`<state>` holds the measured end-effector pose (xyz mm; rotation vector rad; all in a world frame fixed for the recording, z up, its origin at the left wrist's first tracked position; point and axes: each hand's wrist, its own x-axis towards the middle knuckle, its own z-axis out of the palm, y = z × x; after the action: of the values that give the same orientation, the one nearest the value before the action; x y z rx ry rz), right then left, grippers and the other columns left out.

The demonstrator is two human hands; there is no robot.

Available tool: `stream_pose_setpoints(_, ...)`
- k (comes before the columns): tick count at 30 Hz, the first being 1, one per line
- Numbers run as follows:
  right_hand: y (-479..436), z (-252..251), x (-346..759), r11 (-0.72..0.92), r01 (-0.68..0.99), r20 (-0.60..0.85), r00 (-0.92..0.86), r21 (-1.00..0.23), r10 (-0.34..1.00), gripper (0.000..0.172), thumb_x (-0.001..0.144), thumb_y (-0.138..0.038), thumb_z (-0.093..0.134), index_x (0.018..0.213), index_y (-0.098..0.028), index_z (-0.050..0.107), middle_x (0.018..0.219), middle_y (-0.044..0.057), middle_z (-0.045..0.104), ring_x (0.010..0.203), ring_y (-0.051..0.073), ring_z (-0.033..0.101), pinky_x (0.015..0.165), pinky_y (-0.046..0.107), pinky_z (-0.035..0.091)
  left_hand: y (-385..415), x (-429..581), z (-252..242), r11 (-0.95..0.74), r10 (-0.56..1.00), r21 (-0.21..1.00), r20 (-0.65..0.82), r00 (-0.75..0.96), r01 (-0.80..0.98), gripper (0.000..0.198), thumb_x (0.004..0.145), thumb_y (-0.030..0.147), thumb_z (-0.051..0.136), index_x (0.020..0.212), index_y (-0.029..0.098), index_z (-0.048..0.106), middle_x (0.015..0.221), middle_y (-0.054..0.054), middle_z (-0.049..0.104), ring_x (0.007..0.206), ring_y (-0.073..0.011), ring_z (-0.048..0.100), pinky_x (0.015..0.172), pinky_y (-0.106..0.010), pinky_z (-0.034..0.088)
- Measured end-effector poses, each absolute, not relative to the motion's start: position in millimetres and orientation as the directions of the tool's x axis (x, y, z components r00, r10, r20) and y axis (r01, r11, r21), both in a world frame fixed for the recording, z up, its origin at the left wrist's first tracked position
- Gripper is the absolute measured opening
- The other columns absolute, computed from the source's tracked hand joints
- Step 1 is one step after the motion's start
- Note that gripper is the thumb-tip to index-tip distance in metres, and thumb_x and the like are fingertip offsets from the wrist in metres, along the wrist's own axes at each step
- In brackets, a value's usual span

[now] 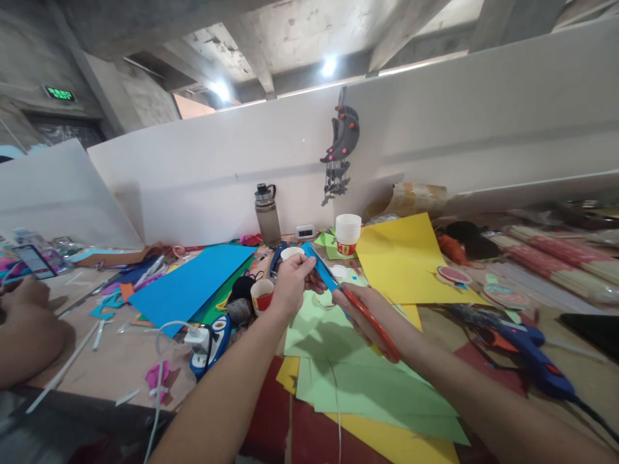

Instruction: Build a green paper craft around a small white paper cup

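Note:
My left hand (290,287) pinches the upper end of a narrow blue paper strip (323,269). In my right hand (363,308) is a pair of scissors with red handles (382,335), its blades pointing toward the strip and partly hidden along it. Both hands are above light green paper sheets (329,335). A red-and-white paper cup (262,296) stands just left of my left wrist, beside balls of dark and grey yarn (239,310). Behind my hands stands a stack of white paper cups (348,233).
Blue card (198,280) lies to the left and yellow card (411,258) to the right. A bottle (267,216) stands against the white partition (193,187). A blue glue gun (536,361) lies at right; a power strip (213,345) with cable sits at left. Another person's hand (29,322) shows far left.

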<state>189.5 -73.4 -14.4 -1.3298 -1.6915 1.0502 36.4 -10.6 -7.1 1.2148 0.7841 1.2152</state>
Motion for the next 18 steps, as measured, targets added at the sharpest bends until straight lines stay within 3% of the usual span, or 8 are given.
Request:
stream_pose_setpoints(8, -72.2, -16.0, 189.1, 0.115, 0.369, 0.046, -0.191, -0.922, 0.981, 0.029, 0.083, -0.049, 0.048, 0.077, -0.021, 0.048, 0.055, -0.007, 0.040, 0.036, 0.008, 0.039, 0.035, 0.020, 0.032, -10.7, 38.2, -11.3, -0.048, 0.952, 0.970, 0.117, 0.283, -0.237, 0.034, 0.071, 0.044, 0.068, 0.067, 0.017, 0.048, 0.052, 0.000, 0.060, 0.039, -0.0101, 0.054, 0.040, -0.020, 0.044)
stream_pose_setpoints(18, -74.5, -13.4, 185.9, 0.084, 0.383, 0.038, -0.126, -0.920, 0.991, 0.038, 0.082, -0.056, 0.046, 0.071, -0.020, 0.050, 0.045, -0.007, 0.032, 0.035, 0.009, 0.035, 0.035, 0.022, 0.026, -9.4, 38.8, -13.3, -0.031, 0.951, 0.964, 0.110, 0.289, -0.264, 0.033, 0.071, 0.044, 0.068, 0.067, 0.017, 0.049, 0.052, 0.001, 0.059, 0.039, -0.0096, 0.053, 0.040, -0.020, 0.043)
